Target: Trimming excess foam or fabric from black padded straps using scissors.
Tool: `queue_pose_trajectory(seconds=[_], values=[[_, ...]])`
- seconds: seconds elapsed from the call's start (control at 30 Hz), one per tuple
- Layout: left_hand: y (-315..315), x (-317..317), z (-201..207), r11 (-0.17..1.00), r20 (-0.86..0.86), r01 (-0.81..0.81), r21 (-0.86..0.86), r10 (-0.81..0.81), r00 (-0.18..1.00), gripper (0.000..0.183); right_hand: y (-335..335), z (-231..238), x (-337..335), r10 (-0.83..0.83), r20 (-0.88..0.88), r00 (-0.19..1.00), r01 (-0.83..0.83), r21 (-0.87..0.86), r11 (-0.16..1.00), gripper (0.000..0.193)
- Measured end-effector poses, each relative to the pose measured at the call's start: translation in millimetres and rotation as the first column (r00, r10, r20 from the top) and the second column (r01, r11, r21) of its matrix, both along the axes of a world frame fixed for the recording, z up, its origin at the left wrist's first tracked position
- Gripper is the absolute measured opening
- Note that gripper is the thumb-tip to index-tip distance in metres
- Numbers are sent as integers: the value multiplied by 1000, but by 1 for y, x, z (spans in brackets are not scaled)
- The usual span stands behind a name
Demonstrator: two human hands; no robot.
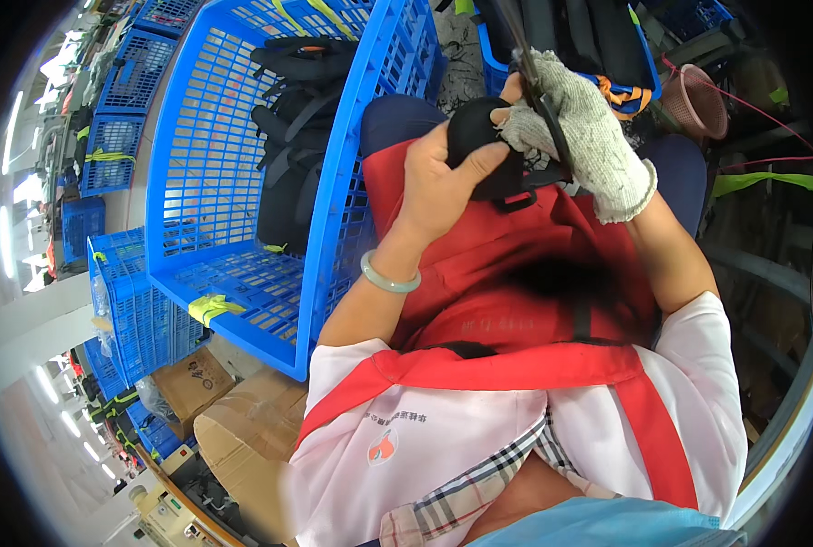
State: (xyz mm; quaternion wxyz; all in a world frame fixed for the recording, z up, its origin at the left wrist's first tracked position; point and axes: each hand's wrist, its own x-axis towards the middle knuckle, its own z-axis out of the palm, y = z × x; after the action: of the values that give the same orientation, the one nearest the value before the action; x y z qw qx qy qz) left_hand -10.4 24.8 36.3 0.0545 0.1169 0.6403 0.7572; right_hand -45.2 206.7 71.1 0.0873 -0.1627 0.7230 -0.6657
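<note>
My bare left hand [443, 178], with a pale bangle at the wrist, is closed on a black padded fabric piece [488, 137] above my lap. A small black plastic loop [516, 201] shows at the piece's lower edge. My right hand [579, 123] wears a grey knitted glove with bare fingertips, and these touch the piece's right side. Across that hand lies a long, dark, narrow tool [545, 109], which looks like a pair of scissors and points away from me. Its grip is partly hidden. The red apron [516, 283] covers my lap beneath both hands.
Left of my lap stands a big blue plastic crate [320, 210] with black padded pieces [292, 118] inside. Another blue crate of dark pieces [598, 36] is beyond my right hand. A pink basket [698, 100] sits at far right. Cardboard boxes [251, 424] lie lower left.
</note>
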Motion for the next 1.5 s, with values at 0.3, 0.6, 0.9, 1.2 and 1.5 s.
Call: queue_pose_trajectory(seconds=[0.3,0.6,0.9,1.2,1.5], values=[[-8,-4,-9,995,22,44,95,-46,999,28,22,-21,6,-27,307,951,80,-158,984,14],[-10,-6,-11,990,34,27,142,-32,999,27,50,-11,33,33,278,960,-75,143,987,52],[-15,-2,-6,932,119,12,362,-59,991,27,53,-23,55,85,-27,996,-55,563,825,84],[-16,3,-3,918,97,10,397,-52,994,30,29,-12,58,84,106,991,-128,528,840,73],[-16,7,-4,923,117,29,384,-79,990,33,32,-18,59,104,123,987,-148,424,893,89]])
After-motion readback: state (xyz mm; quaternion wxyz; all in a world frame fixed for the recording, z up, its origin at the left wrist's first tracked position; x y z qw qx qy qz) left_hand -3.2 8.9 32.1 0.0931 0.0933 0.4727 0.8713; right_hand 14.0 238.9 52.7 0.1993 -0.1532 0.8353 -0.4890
